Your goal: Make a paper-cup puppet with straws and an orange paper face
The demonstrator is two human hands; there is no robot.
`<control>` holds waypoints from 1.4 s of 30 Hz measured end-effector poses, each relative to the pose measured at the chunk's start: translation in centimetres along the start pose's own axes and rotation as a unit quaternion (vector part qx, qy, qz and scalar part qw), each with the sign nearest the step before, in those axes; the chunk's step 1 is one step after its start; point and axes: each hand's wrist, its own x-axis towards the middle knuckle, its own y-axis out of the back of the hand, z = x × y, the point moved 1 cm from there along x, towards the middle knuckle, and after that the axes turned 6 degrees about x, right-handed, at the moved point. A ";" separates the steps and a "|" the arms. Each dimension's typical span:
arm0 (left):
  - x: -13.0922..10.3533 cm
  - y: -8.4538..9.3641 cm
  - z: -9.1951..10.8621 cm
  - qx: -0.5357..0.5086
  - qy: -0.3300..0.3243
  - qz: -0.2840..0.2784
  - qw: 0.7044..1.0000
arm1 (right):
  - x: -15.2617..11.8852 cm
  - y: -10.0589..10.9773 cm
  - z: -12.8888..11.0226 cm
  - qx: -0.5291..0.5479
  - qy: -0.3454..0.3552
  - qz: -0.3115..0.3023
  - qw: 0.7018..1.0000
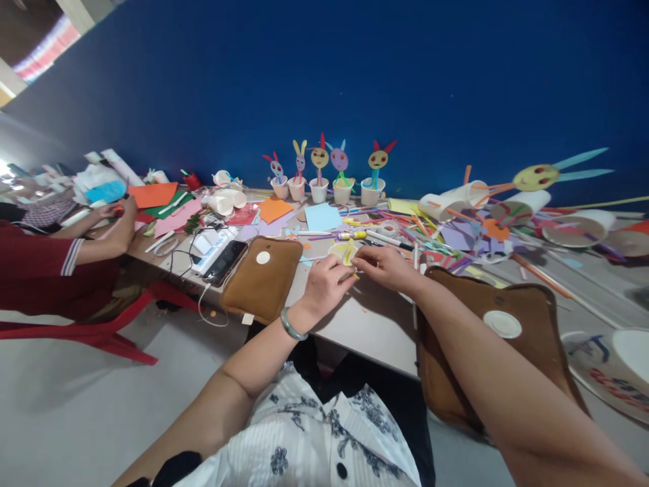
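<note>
At the table's front edge, my left hand (327, 287) is closed around a white paper cup (335, 251), with its fingers covering much of the cup's near side. Yellow strips that look like pipe cleaners (349, 251) stick up inside the cup. My right hand (384, 266) meets it from the right, fingertips pinched together at the cup's rim beside the yellow strips. What lies between those fingertips is hidden. A bit of yellow (355, 276) shows just under the left fingertips.
Finished paper-faced figures stand in white cups (319, 193) along the blue wall. Brown cushions (263, 277) lie on both sides, a phone (226, 262) at left. Markers (349, 235), coloured paper (323, 218) and tipped cups (456, 199) crowd the back. A co-worker (45, 264) sits at left.
</note>
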 end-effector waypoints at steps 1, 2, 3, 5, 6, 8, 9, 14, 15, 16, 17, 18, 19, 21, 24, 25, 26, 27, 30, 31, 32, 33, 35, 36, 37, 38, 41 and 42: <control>0.0 -0.1 -0.1 -0.018 0.013 0.005 1.000 | 0.0 0.0 0.0 0.000 -0.001 -0.001 1.000; 0.1 -0.2 -0.1 -0.031 0.024 0.011 0.999 | -0.1 -0.1 0.1 -0.002 -0.001 -0.001 1.000; 0.2 -0.3 -0.1 -0.039 0.033 0.018 0.999 | -0.1 -0.1 0.1 -0.005 -0.001 -0.001 1.000; 0.3 -0.6 -0.2 -0.046 0.047 0.031 0.997 | -0.1 -0.2 0.1 -0.011 0.004 0.001 1.000; 0.4 -0.7 -0.2 -0.047 0.052 0.036 0.997 | -0.2 -0.2 0.0 -0.014 0.007 0.001 1.000; 0.4 -0.8 -0.3 -0.053 0.059 0.042 0.996 | -0.2 -0.2 0.0 -0.019 0.010 0.001 1.000; 0.4 -0.9 -0.3 -0.057 0.060 0.046 0.995 | -0.1 -0.3 0.0 -0.021 0.012 0.002 1.000; 0.3 -1.3 -0.4 -0.079 0.069 0.092 0.990 | 0.1 -0.3 -0.2 -0.023 0.027 0.012 0.999; 0.2 -1.3 -0.5 -0.084 0.072 0.102 0.989 | 0.1 -0.2 -0.2 -0.024 0.030 0.013 0.999; 0.2 -1.4 -0.5 -0.090 0.075 0.111 0.987 | 0.1 -0.2 -0.3 -0.025 0.033 0.014 0.999; 0.3 -1.3 -0.5 -0.095 0.078 0.117 0.985 | 0.1 -0.2 -0.3 -0.026 0.036 0.015 0.999; 0.3 -1.3 -0.5 -0.099 0.081 0.123 0.984 | 0.1 -0.1 -0.3 -0.026 0.038 0.015 0.999; 0.4 -1.3 -0.5 -0.102 0.084 0.127 0.983 | 0.1 -0.1 -0.3 -0.027 0.040 0.014 0.999; 0.5 -1.1 -0.5 -0.106 0.090 0.129 0.982 | 0.0 -0.1 -0.2 -0.026 0.045 0.010 0.999; 0.8 -1.0 -0.2 -0.104 0.101 0.107 0.984 | -0.2 -0.1 0.0 -0.032 0.052 0.001 0.998; 0.9 -1.0 -0.1 -0.101 0.105 0.096 0.985 | -0.2 -0.1 0.1 -0.038 0.056 0.000 0.998; 1.0 -1.0 0.0 -0.097 0.109 0.087 0.985 | -0.2 -0.1 0.2 -0.047 0.061 -0.002 0.997; 1.0 -0.9 0.0 -0.093 0.111 0.081 0.986 | -0.3 -0.1 0.3 -0.055 0.067 -0.001 0.996; 0.8 -0.6 0.2 -0.070 0.105 0.078 0.989 | -0.2 0.0 0.7 -0.084 0.080 0.003 0.993; 0.6 -0.4 0.1 -0.059 0.099 0.077 0.990 | -0.1 0.0 0.8 -0.095 0.084 0.005 0.992; 0.3 -0.1 0.0 -0.044 0.095 0.073 0.992 | -0.1 0.1 0.8 -0.106 0.088 0.007 0.990; 0.0 0.3 -0.1 -0.025 0.094 0.068 0.993 | 0.0 0.1 0.8 -0.117 0.093 0.009 0.989; -0.7 1.5 -0.8 0.030 0.110 0.049 0.992 | 0.0 0.2 0.8 -0.138 0.101 0.016 0.985; -1.1 2.2 -1.3 0.066 0.119 0.034 0.990 | 0.0 0.3 0.8 -0.149 0.105 0.019 0.983; -1.5 3.0 -1.9 0.106 0.132 0.018 0.985 | 0.0 0.4 0.8 -0.159 0.108 0.023 0.981; -1.9 3.7 -2.6 0.148 0.146 -0.003 0.978 | 0.1 0.4 0.8 -0.168 0.113 0.026 0.979; -2.7 5.7 -4.5 0.272 0.212 -0.081 0.935 | 0.1 0.6 1.2 -0.185 0.129 0.035 0.974; -2.8 6.1 -5.0 0.301 0.232 -0.110 0.919 | 0.2 0.7 1.4 -0.190 0.135 0.038 0.972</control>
